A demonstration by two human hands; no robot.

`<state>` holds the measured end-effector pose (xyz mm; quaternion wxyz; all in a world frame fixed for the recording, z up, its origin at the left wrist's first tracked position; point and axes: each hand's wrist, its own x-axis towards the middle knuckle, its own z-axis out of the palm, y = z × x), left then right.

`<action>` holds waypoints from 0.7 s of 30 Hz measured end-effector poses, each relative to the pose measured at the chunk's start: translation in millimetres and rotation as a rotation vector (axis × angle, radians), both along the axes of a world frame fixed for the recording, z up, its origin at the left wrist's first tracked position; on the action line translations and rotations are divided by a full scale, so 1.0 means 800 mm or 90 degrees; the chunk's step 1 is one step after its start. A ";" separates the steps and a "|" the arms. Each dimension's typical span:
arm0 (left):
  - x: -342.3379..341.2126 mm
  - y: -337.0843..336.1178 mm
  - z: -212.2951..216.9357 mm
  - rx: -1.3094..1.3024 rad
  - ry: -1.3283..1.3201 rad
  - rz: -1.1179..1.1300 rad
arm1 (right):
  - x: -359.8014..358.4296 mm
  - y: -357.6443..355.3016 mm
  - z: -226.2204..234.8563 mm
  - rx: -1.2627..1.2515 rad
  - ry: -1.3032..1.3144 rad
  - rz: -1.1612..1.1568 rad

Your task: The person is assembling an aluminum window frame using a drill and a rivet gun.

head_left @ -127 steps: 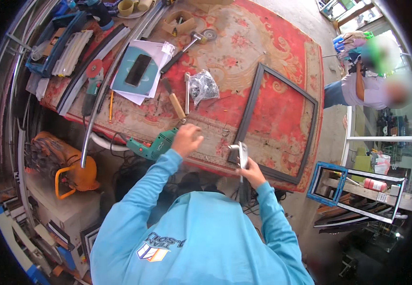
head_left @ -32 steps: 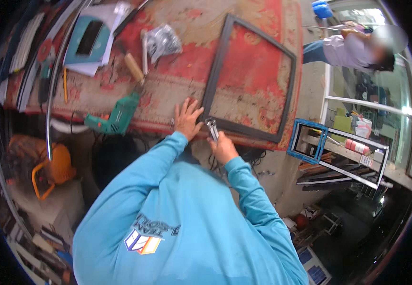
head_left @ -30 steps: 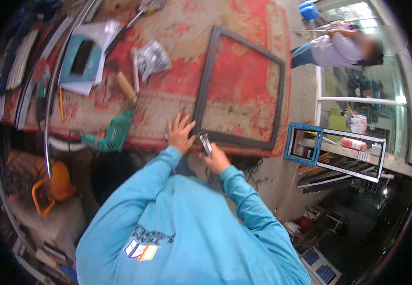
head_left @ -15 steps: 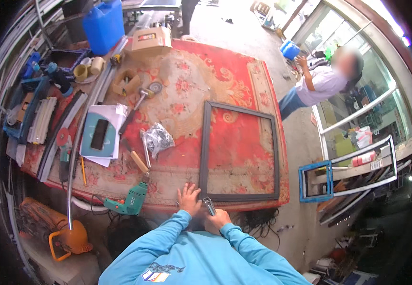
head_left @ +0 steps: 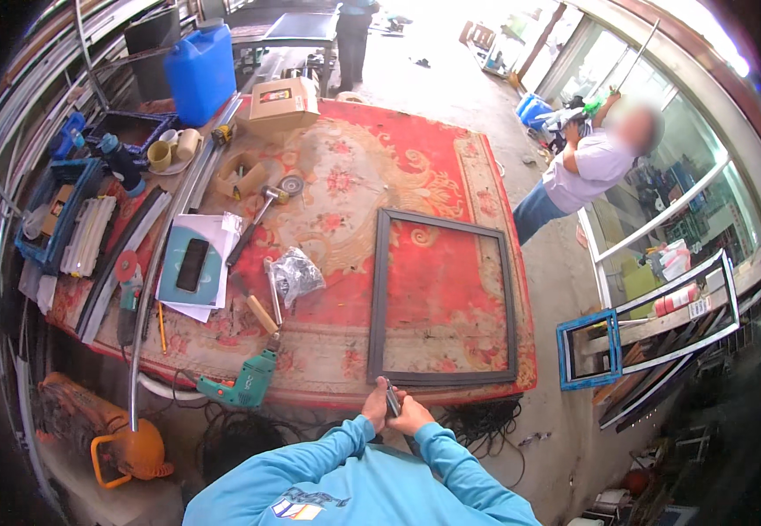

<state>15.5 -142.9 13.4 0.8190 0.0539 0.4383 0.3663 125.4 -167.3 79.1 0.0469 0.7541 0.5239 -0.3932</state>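
At the table's near edge, just below the lower left corner of a dark grey rectangular frame (head_left: 378, 298), my two hands are together. My right hand (head_left: 413, 415) is closed round a silver metal hand tool (head_left: 393, 401); its exact kind does not show. Pressed against the tool's other side is my left hand (head_left: 376, 405), fingers closed. The frame lies flat on a red patterned carpet (head_left: 336, 219) covering the table. To the left of my hands rests a green power drill (head_left: 251, 377), its bit pointing away from me.
A plastic bag of small parts (head_left: 295, 273), a hammer (head_left: 255, 225), a phone (head_left: 191, 265) on papers and an angle grinder (head_left: 128, 285) lie leftward. A cardboard box (head_left: 282, 103) and blue jerrycan (head_left: 200, 74) stand farther back. Another person (head_left: 582, 167) stands at the right.
My left hand has come off the carpet, where it lay spread, to the tool. My right hand has moved slightly right and down. The person at the right has raised an arm.
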 end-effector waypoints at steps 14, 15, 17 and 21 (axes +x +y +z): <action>0.012 0.003 -0.013 -0.080 -0.086 0.093 | 0.045 -0.057 0.104 -0.108 0.274 -0.129; 0.011 0.004 -0.014 -0.131 -0.083 0.075 | 0.046 -0.064 0.090 -0.100 0.205 -0.080; 0.008 0.004 -0.015 -0.111 -0.094 0.072 | 0.036 -0.076 0.047 -0.085 0.215 -0.088; 0.002 0.003 -0.011 -0.116 -0.061 0.034 | 0.030 -0.108 -0.020 -0.050 0.345 -0.128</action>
